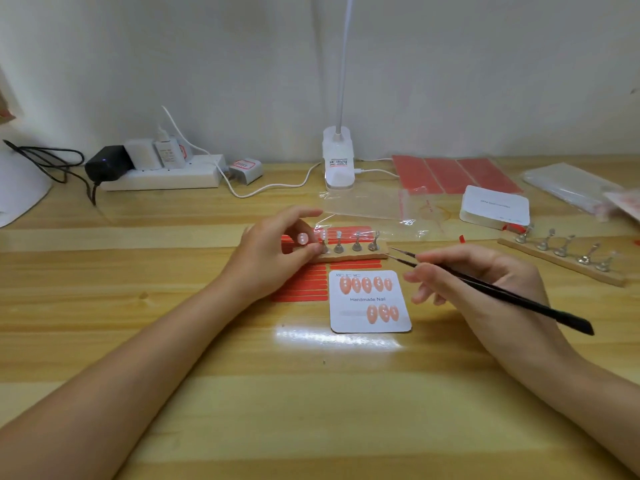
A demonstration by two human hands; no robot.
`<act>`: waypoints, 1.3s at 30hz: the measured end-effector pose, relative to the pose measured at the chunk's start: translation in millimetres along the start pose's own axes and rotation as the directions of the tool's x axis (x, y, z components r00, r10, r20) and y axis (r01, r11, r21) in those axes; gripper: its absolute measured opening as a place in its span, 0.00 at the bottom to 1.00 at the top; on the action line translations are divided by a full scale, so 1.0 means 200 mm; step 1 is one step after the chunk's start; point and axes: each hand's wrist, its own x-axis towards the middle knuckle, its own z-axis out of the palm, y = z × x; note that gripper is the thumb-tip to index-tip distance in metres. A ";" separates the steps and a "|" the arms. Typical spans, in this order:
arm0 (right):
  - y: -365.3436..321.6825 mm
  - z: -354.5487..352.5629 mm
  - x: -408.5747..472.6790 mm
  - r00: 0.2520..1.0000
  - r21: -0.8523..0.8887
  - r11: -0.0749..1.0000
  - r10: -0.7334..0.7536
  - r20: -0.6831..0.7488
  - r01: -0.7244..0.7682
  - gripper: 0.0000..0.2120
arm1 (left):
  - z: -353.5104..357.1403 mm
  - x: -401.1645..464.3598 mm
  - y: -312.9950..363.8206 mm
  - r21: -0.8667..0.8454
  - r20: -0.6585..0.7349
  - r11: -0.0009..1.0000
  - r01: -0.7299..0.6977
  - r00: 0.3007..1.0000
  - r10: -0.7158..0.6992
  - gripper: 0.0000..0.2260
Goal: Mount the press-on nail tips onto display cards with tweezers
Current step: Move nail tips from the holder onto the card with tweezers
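Note:
A white display card (360,322) printed "Handmade Nail" lies in the middle of the table with several pink nail tips (366,285) stuck on it in two rows. Just behind it a wooden strip (349,257) carries several metal stands. My left hand (273,252) is at the strip's left end and pinches a pale nail tip (303,239) between thumb and fingers; another tip (323,234) sits on the leftmost visible stand. My right hand (485,282) holds black tweezers (491,289), their points beside the strip's right end with nothing between them.
Red adhesive strips (304,284) lie under and left of the card. A second wooden strip with stands (561,252) is at the right, with a stack of white cards (495,206), red sheets (453,174), plastic bags (363,204), a clip lamp (338,157) and a power strip (162,173) behind.

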 end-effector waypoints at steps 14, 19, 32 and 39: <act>-0.02 0.03 0.17 0.977 -0.076 0.975 -0.207 0.052 0.211 0.14 | 0.01 0.03 -0.02 -0.217 0.086 0.968 0.128 0.990 -0.111 0.08; 0.06 0.14 0.25 0.903 -0.238 0.871 -0.410 0.131 0.430 0.11 | 0.01 0.03 -0.01 -0.224 0.072 0.967 0.119 0.992 -0.105 0.09; 0.15 0.17 0.25 0.781 -0.464 0.635 -0.566 0.264 0.618 0.12 | 0.01 0.03 -0.01 -0.202 0.068 0.973 0.112 0.993 -0.100 0.10; 0.18 0.18 0.26 0.771 -0.456 0.632 -0.590 0.241 0.627 0.12 | 0.01 0.03 -0.02 -0.193 0.058 0.976 0.101 0.994 -0.092 0.10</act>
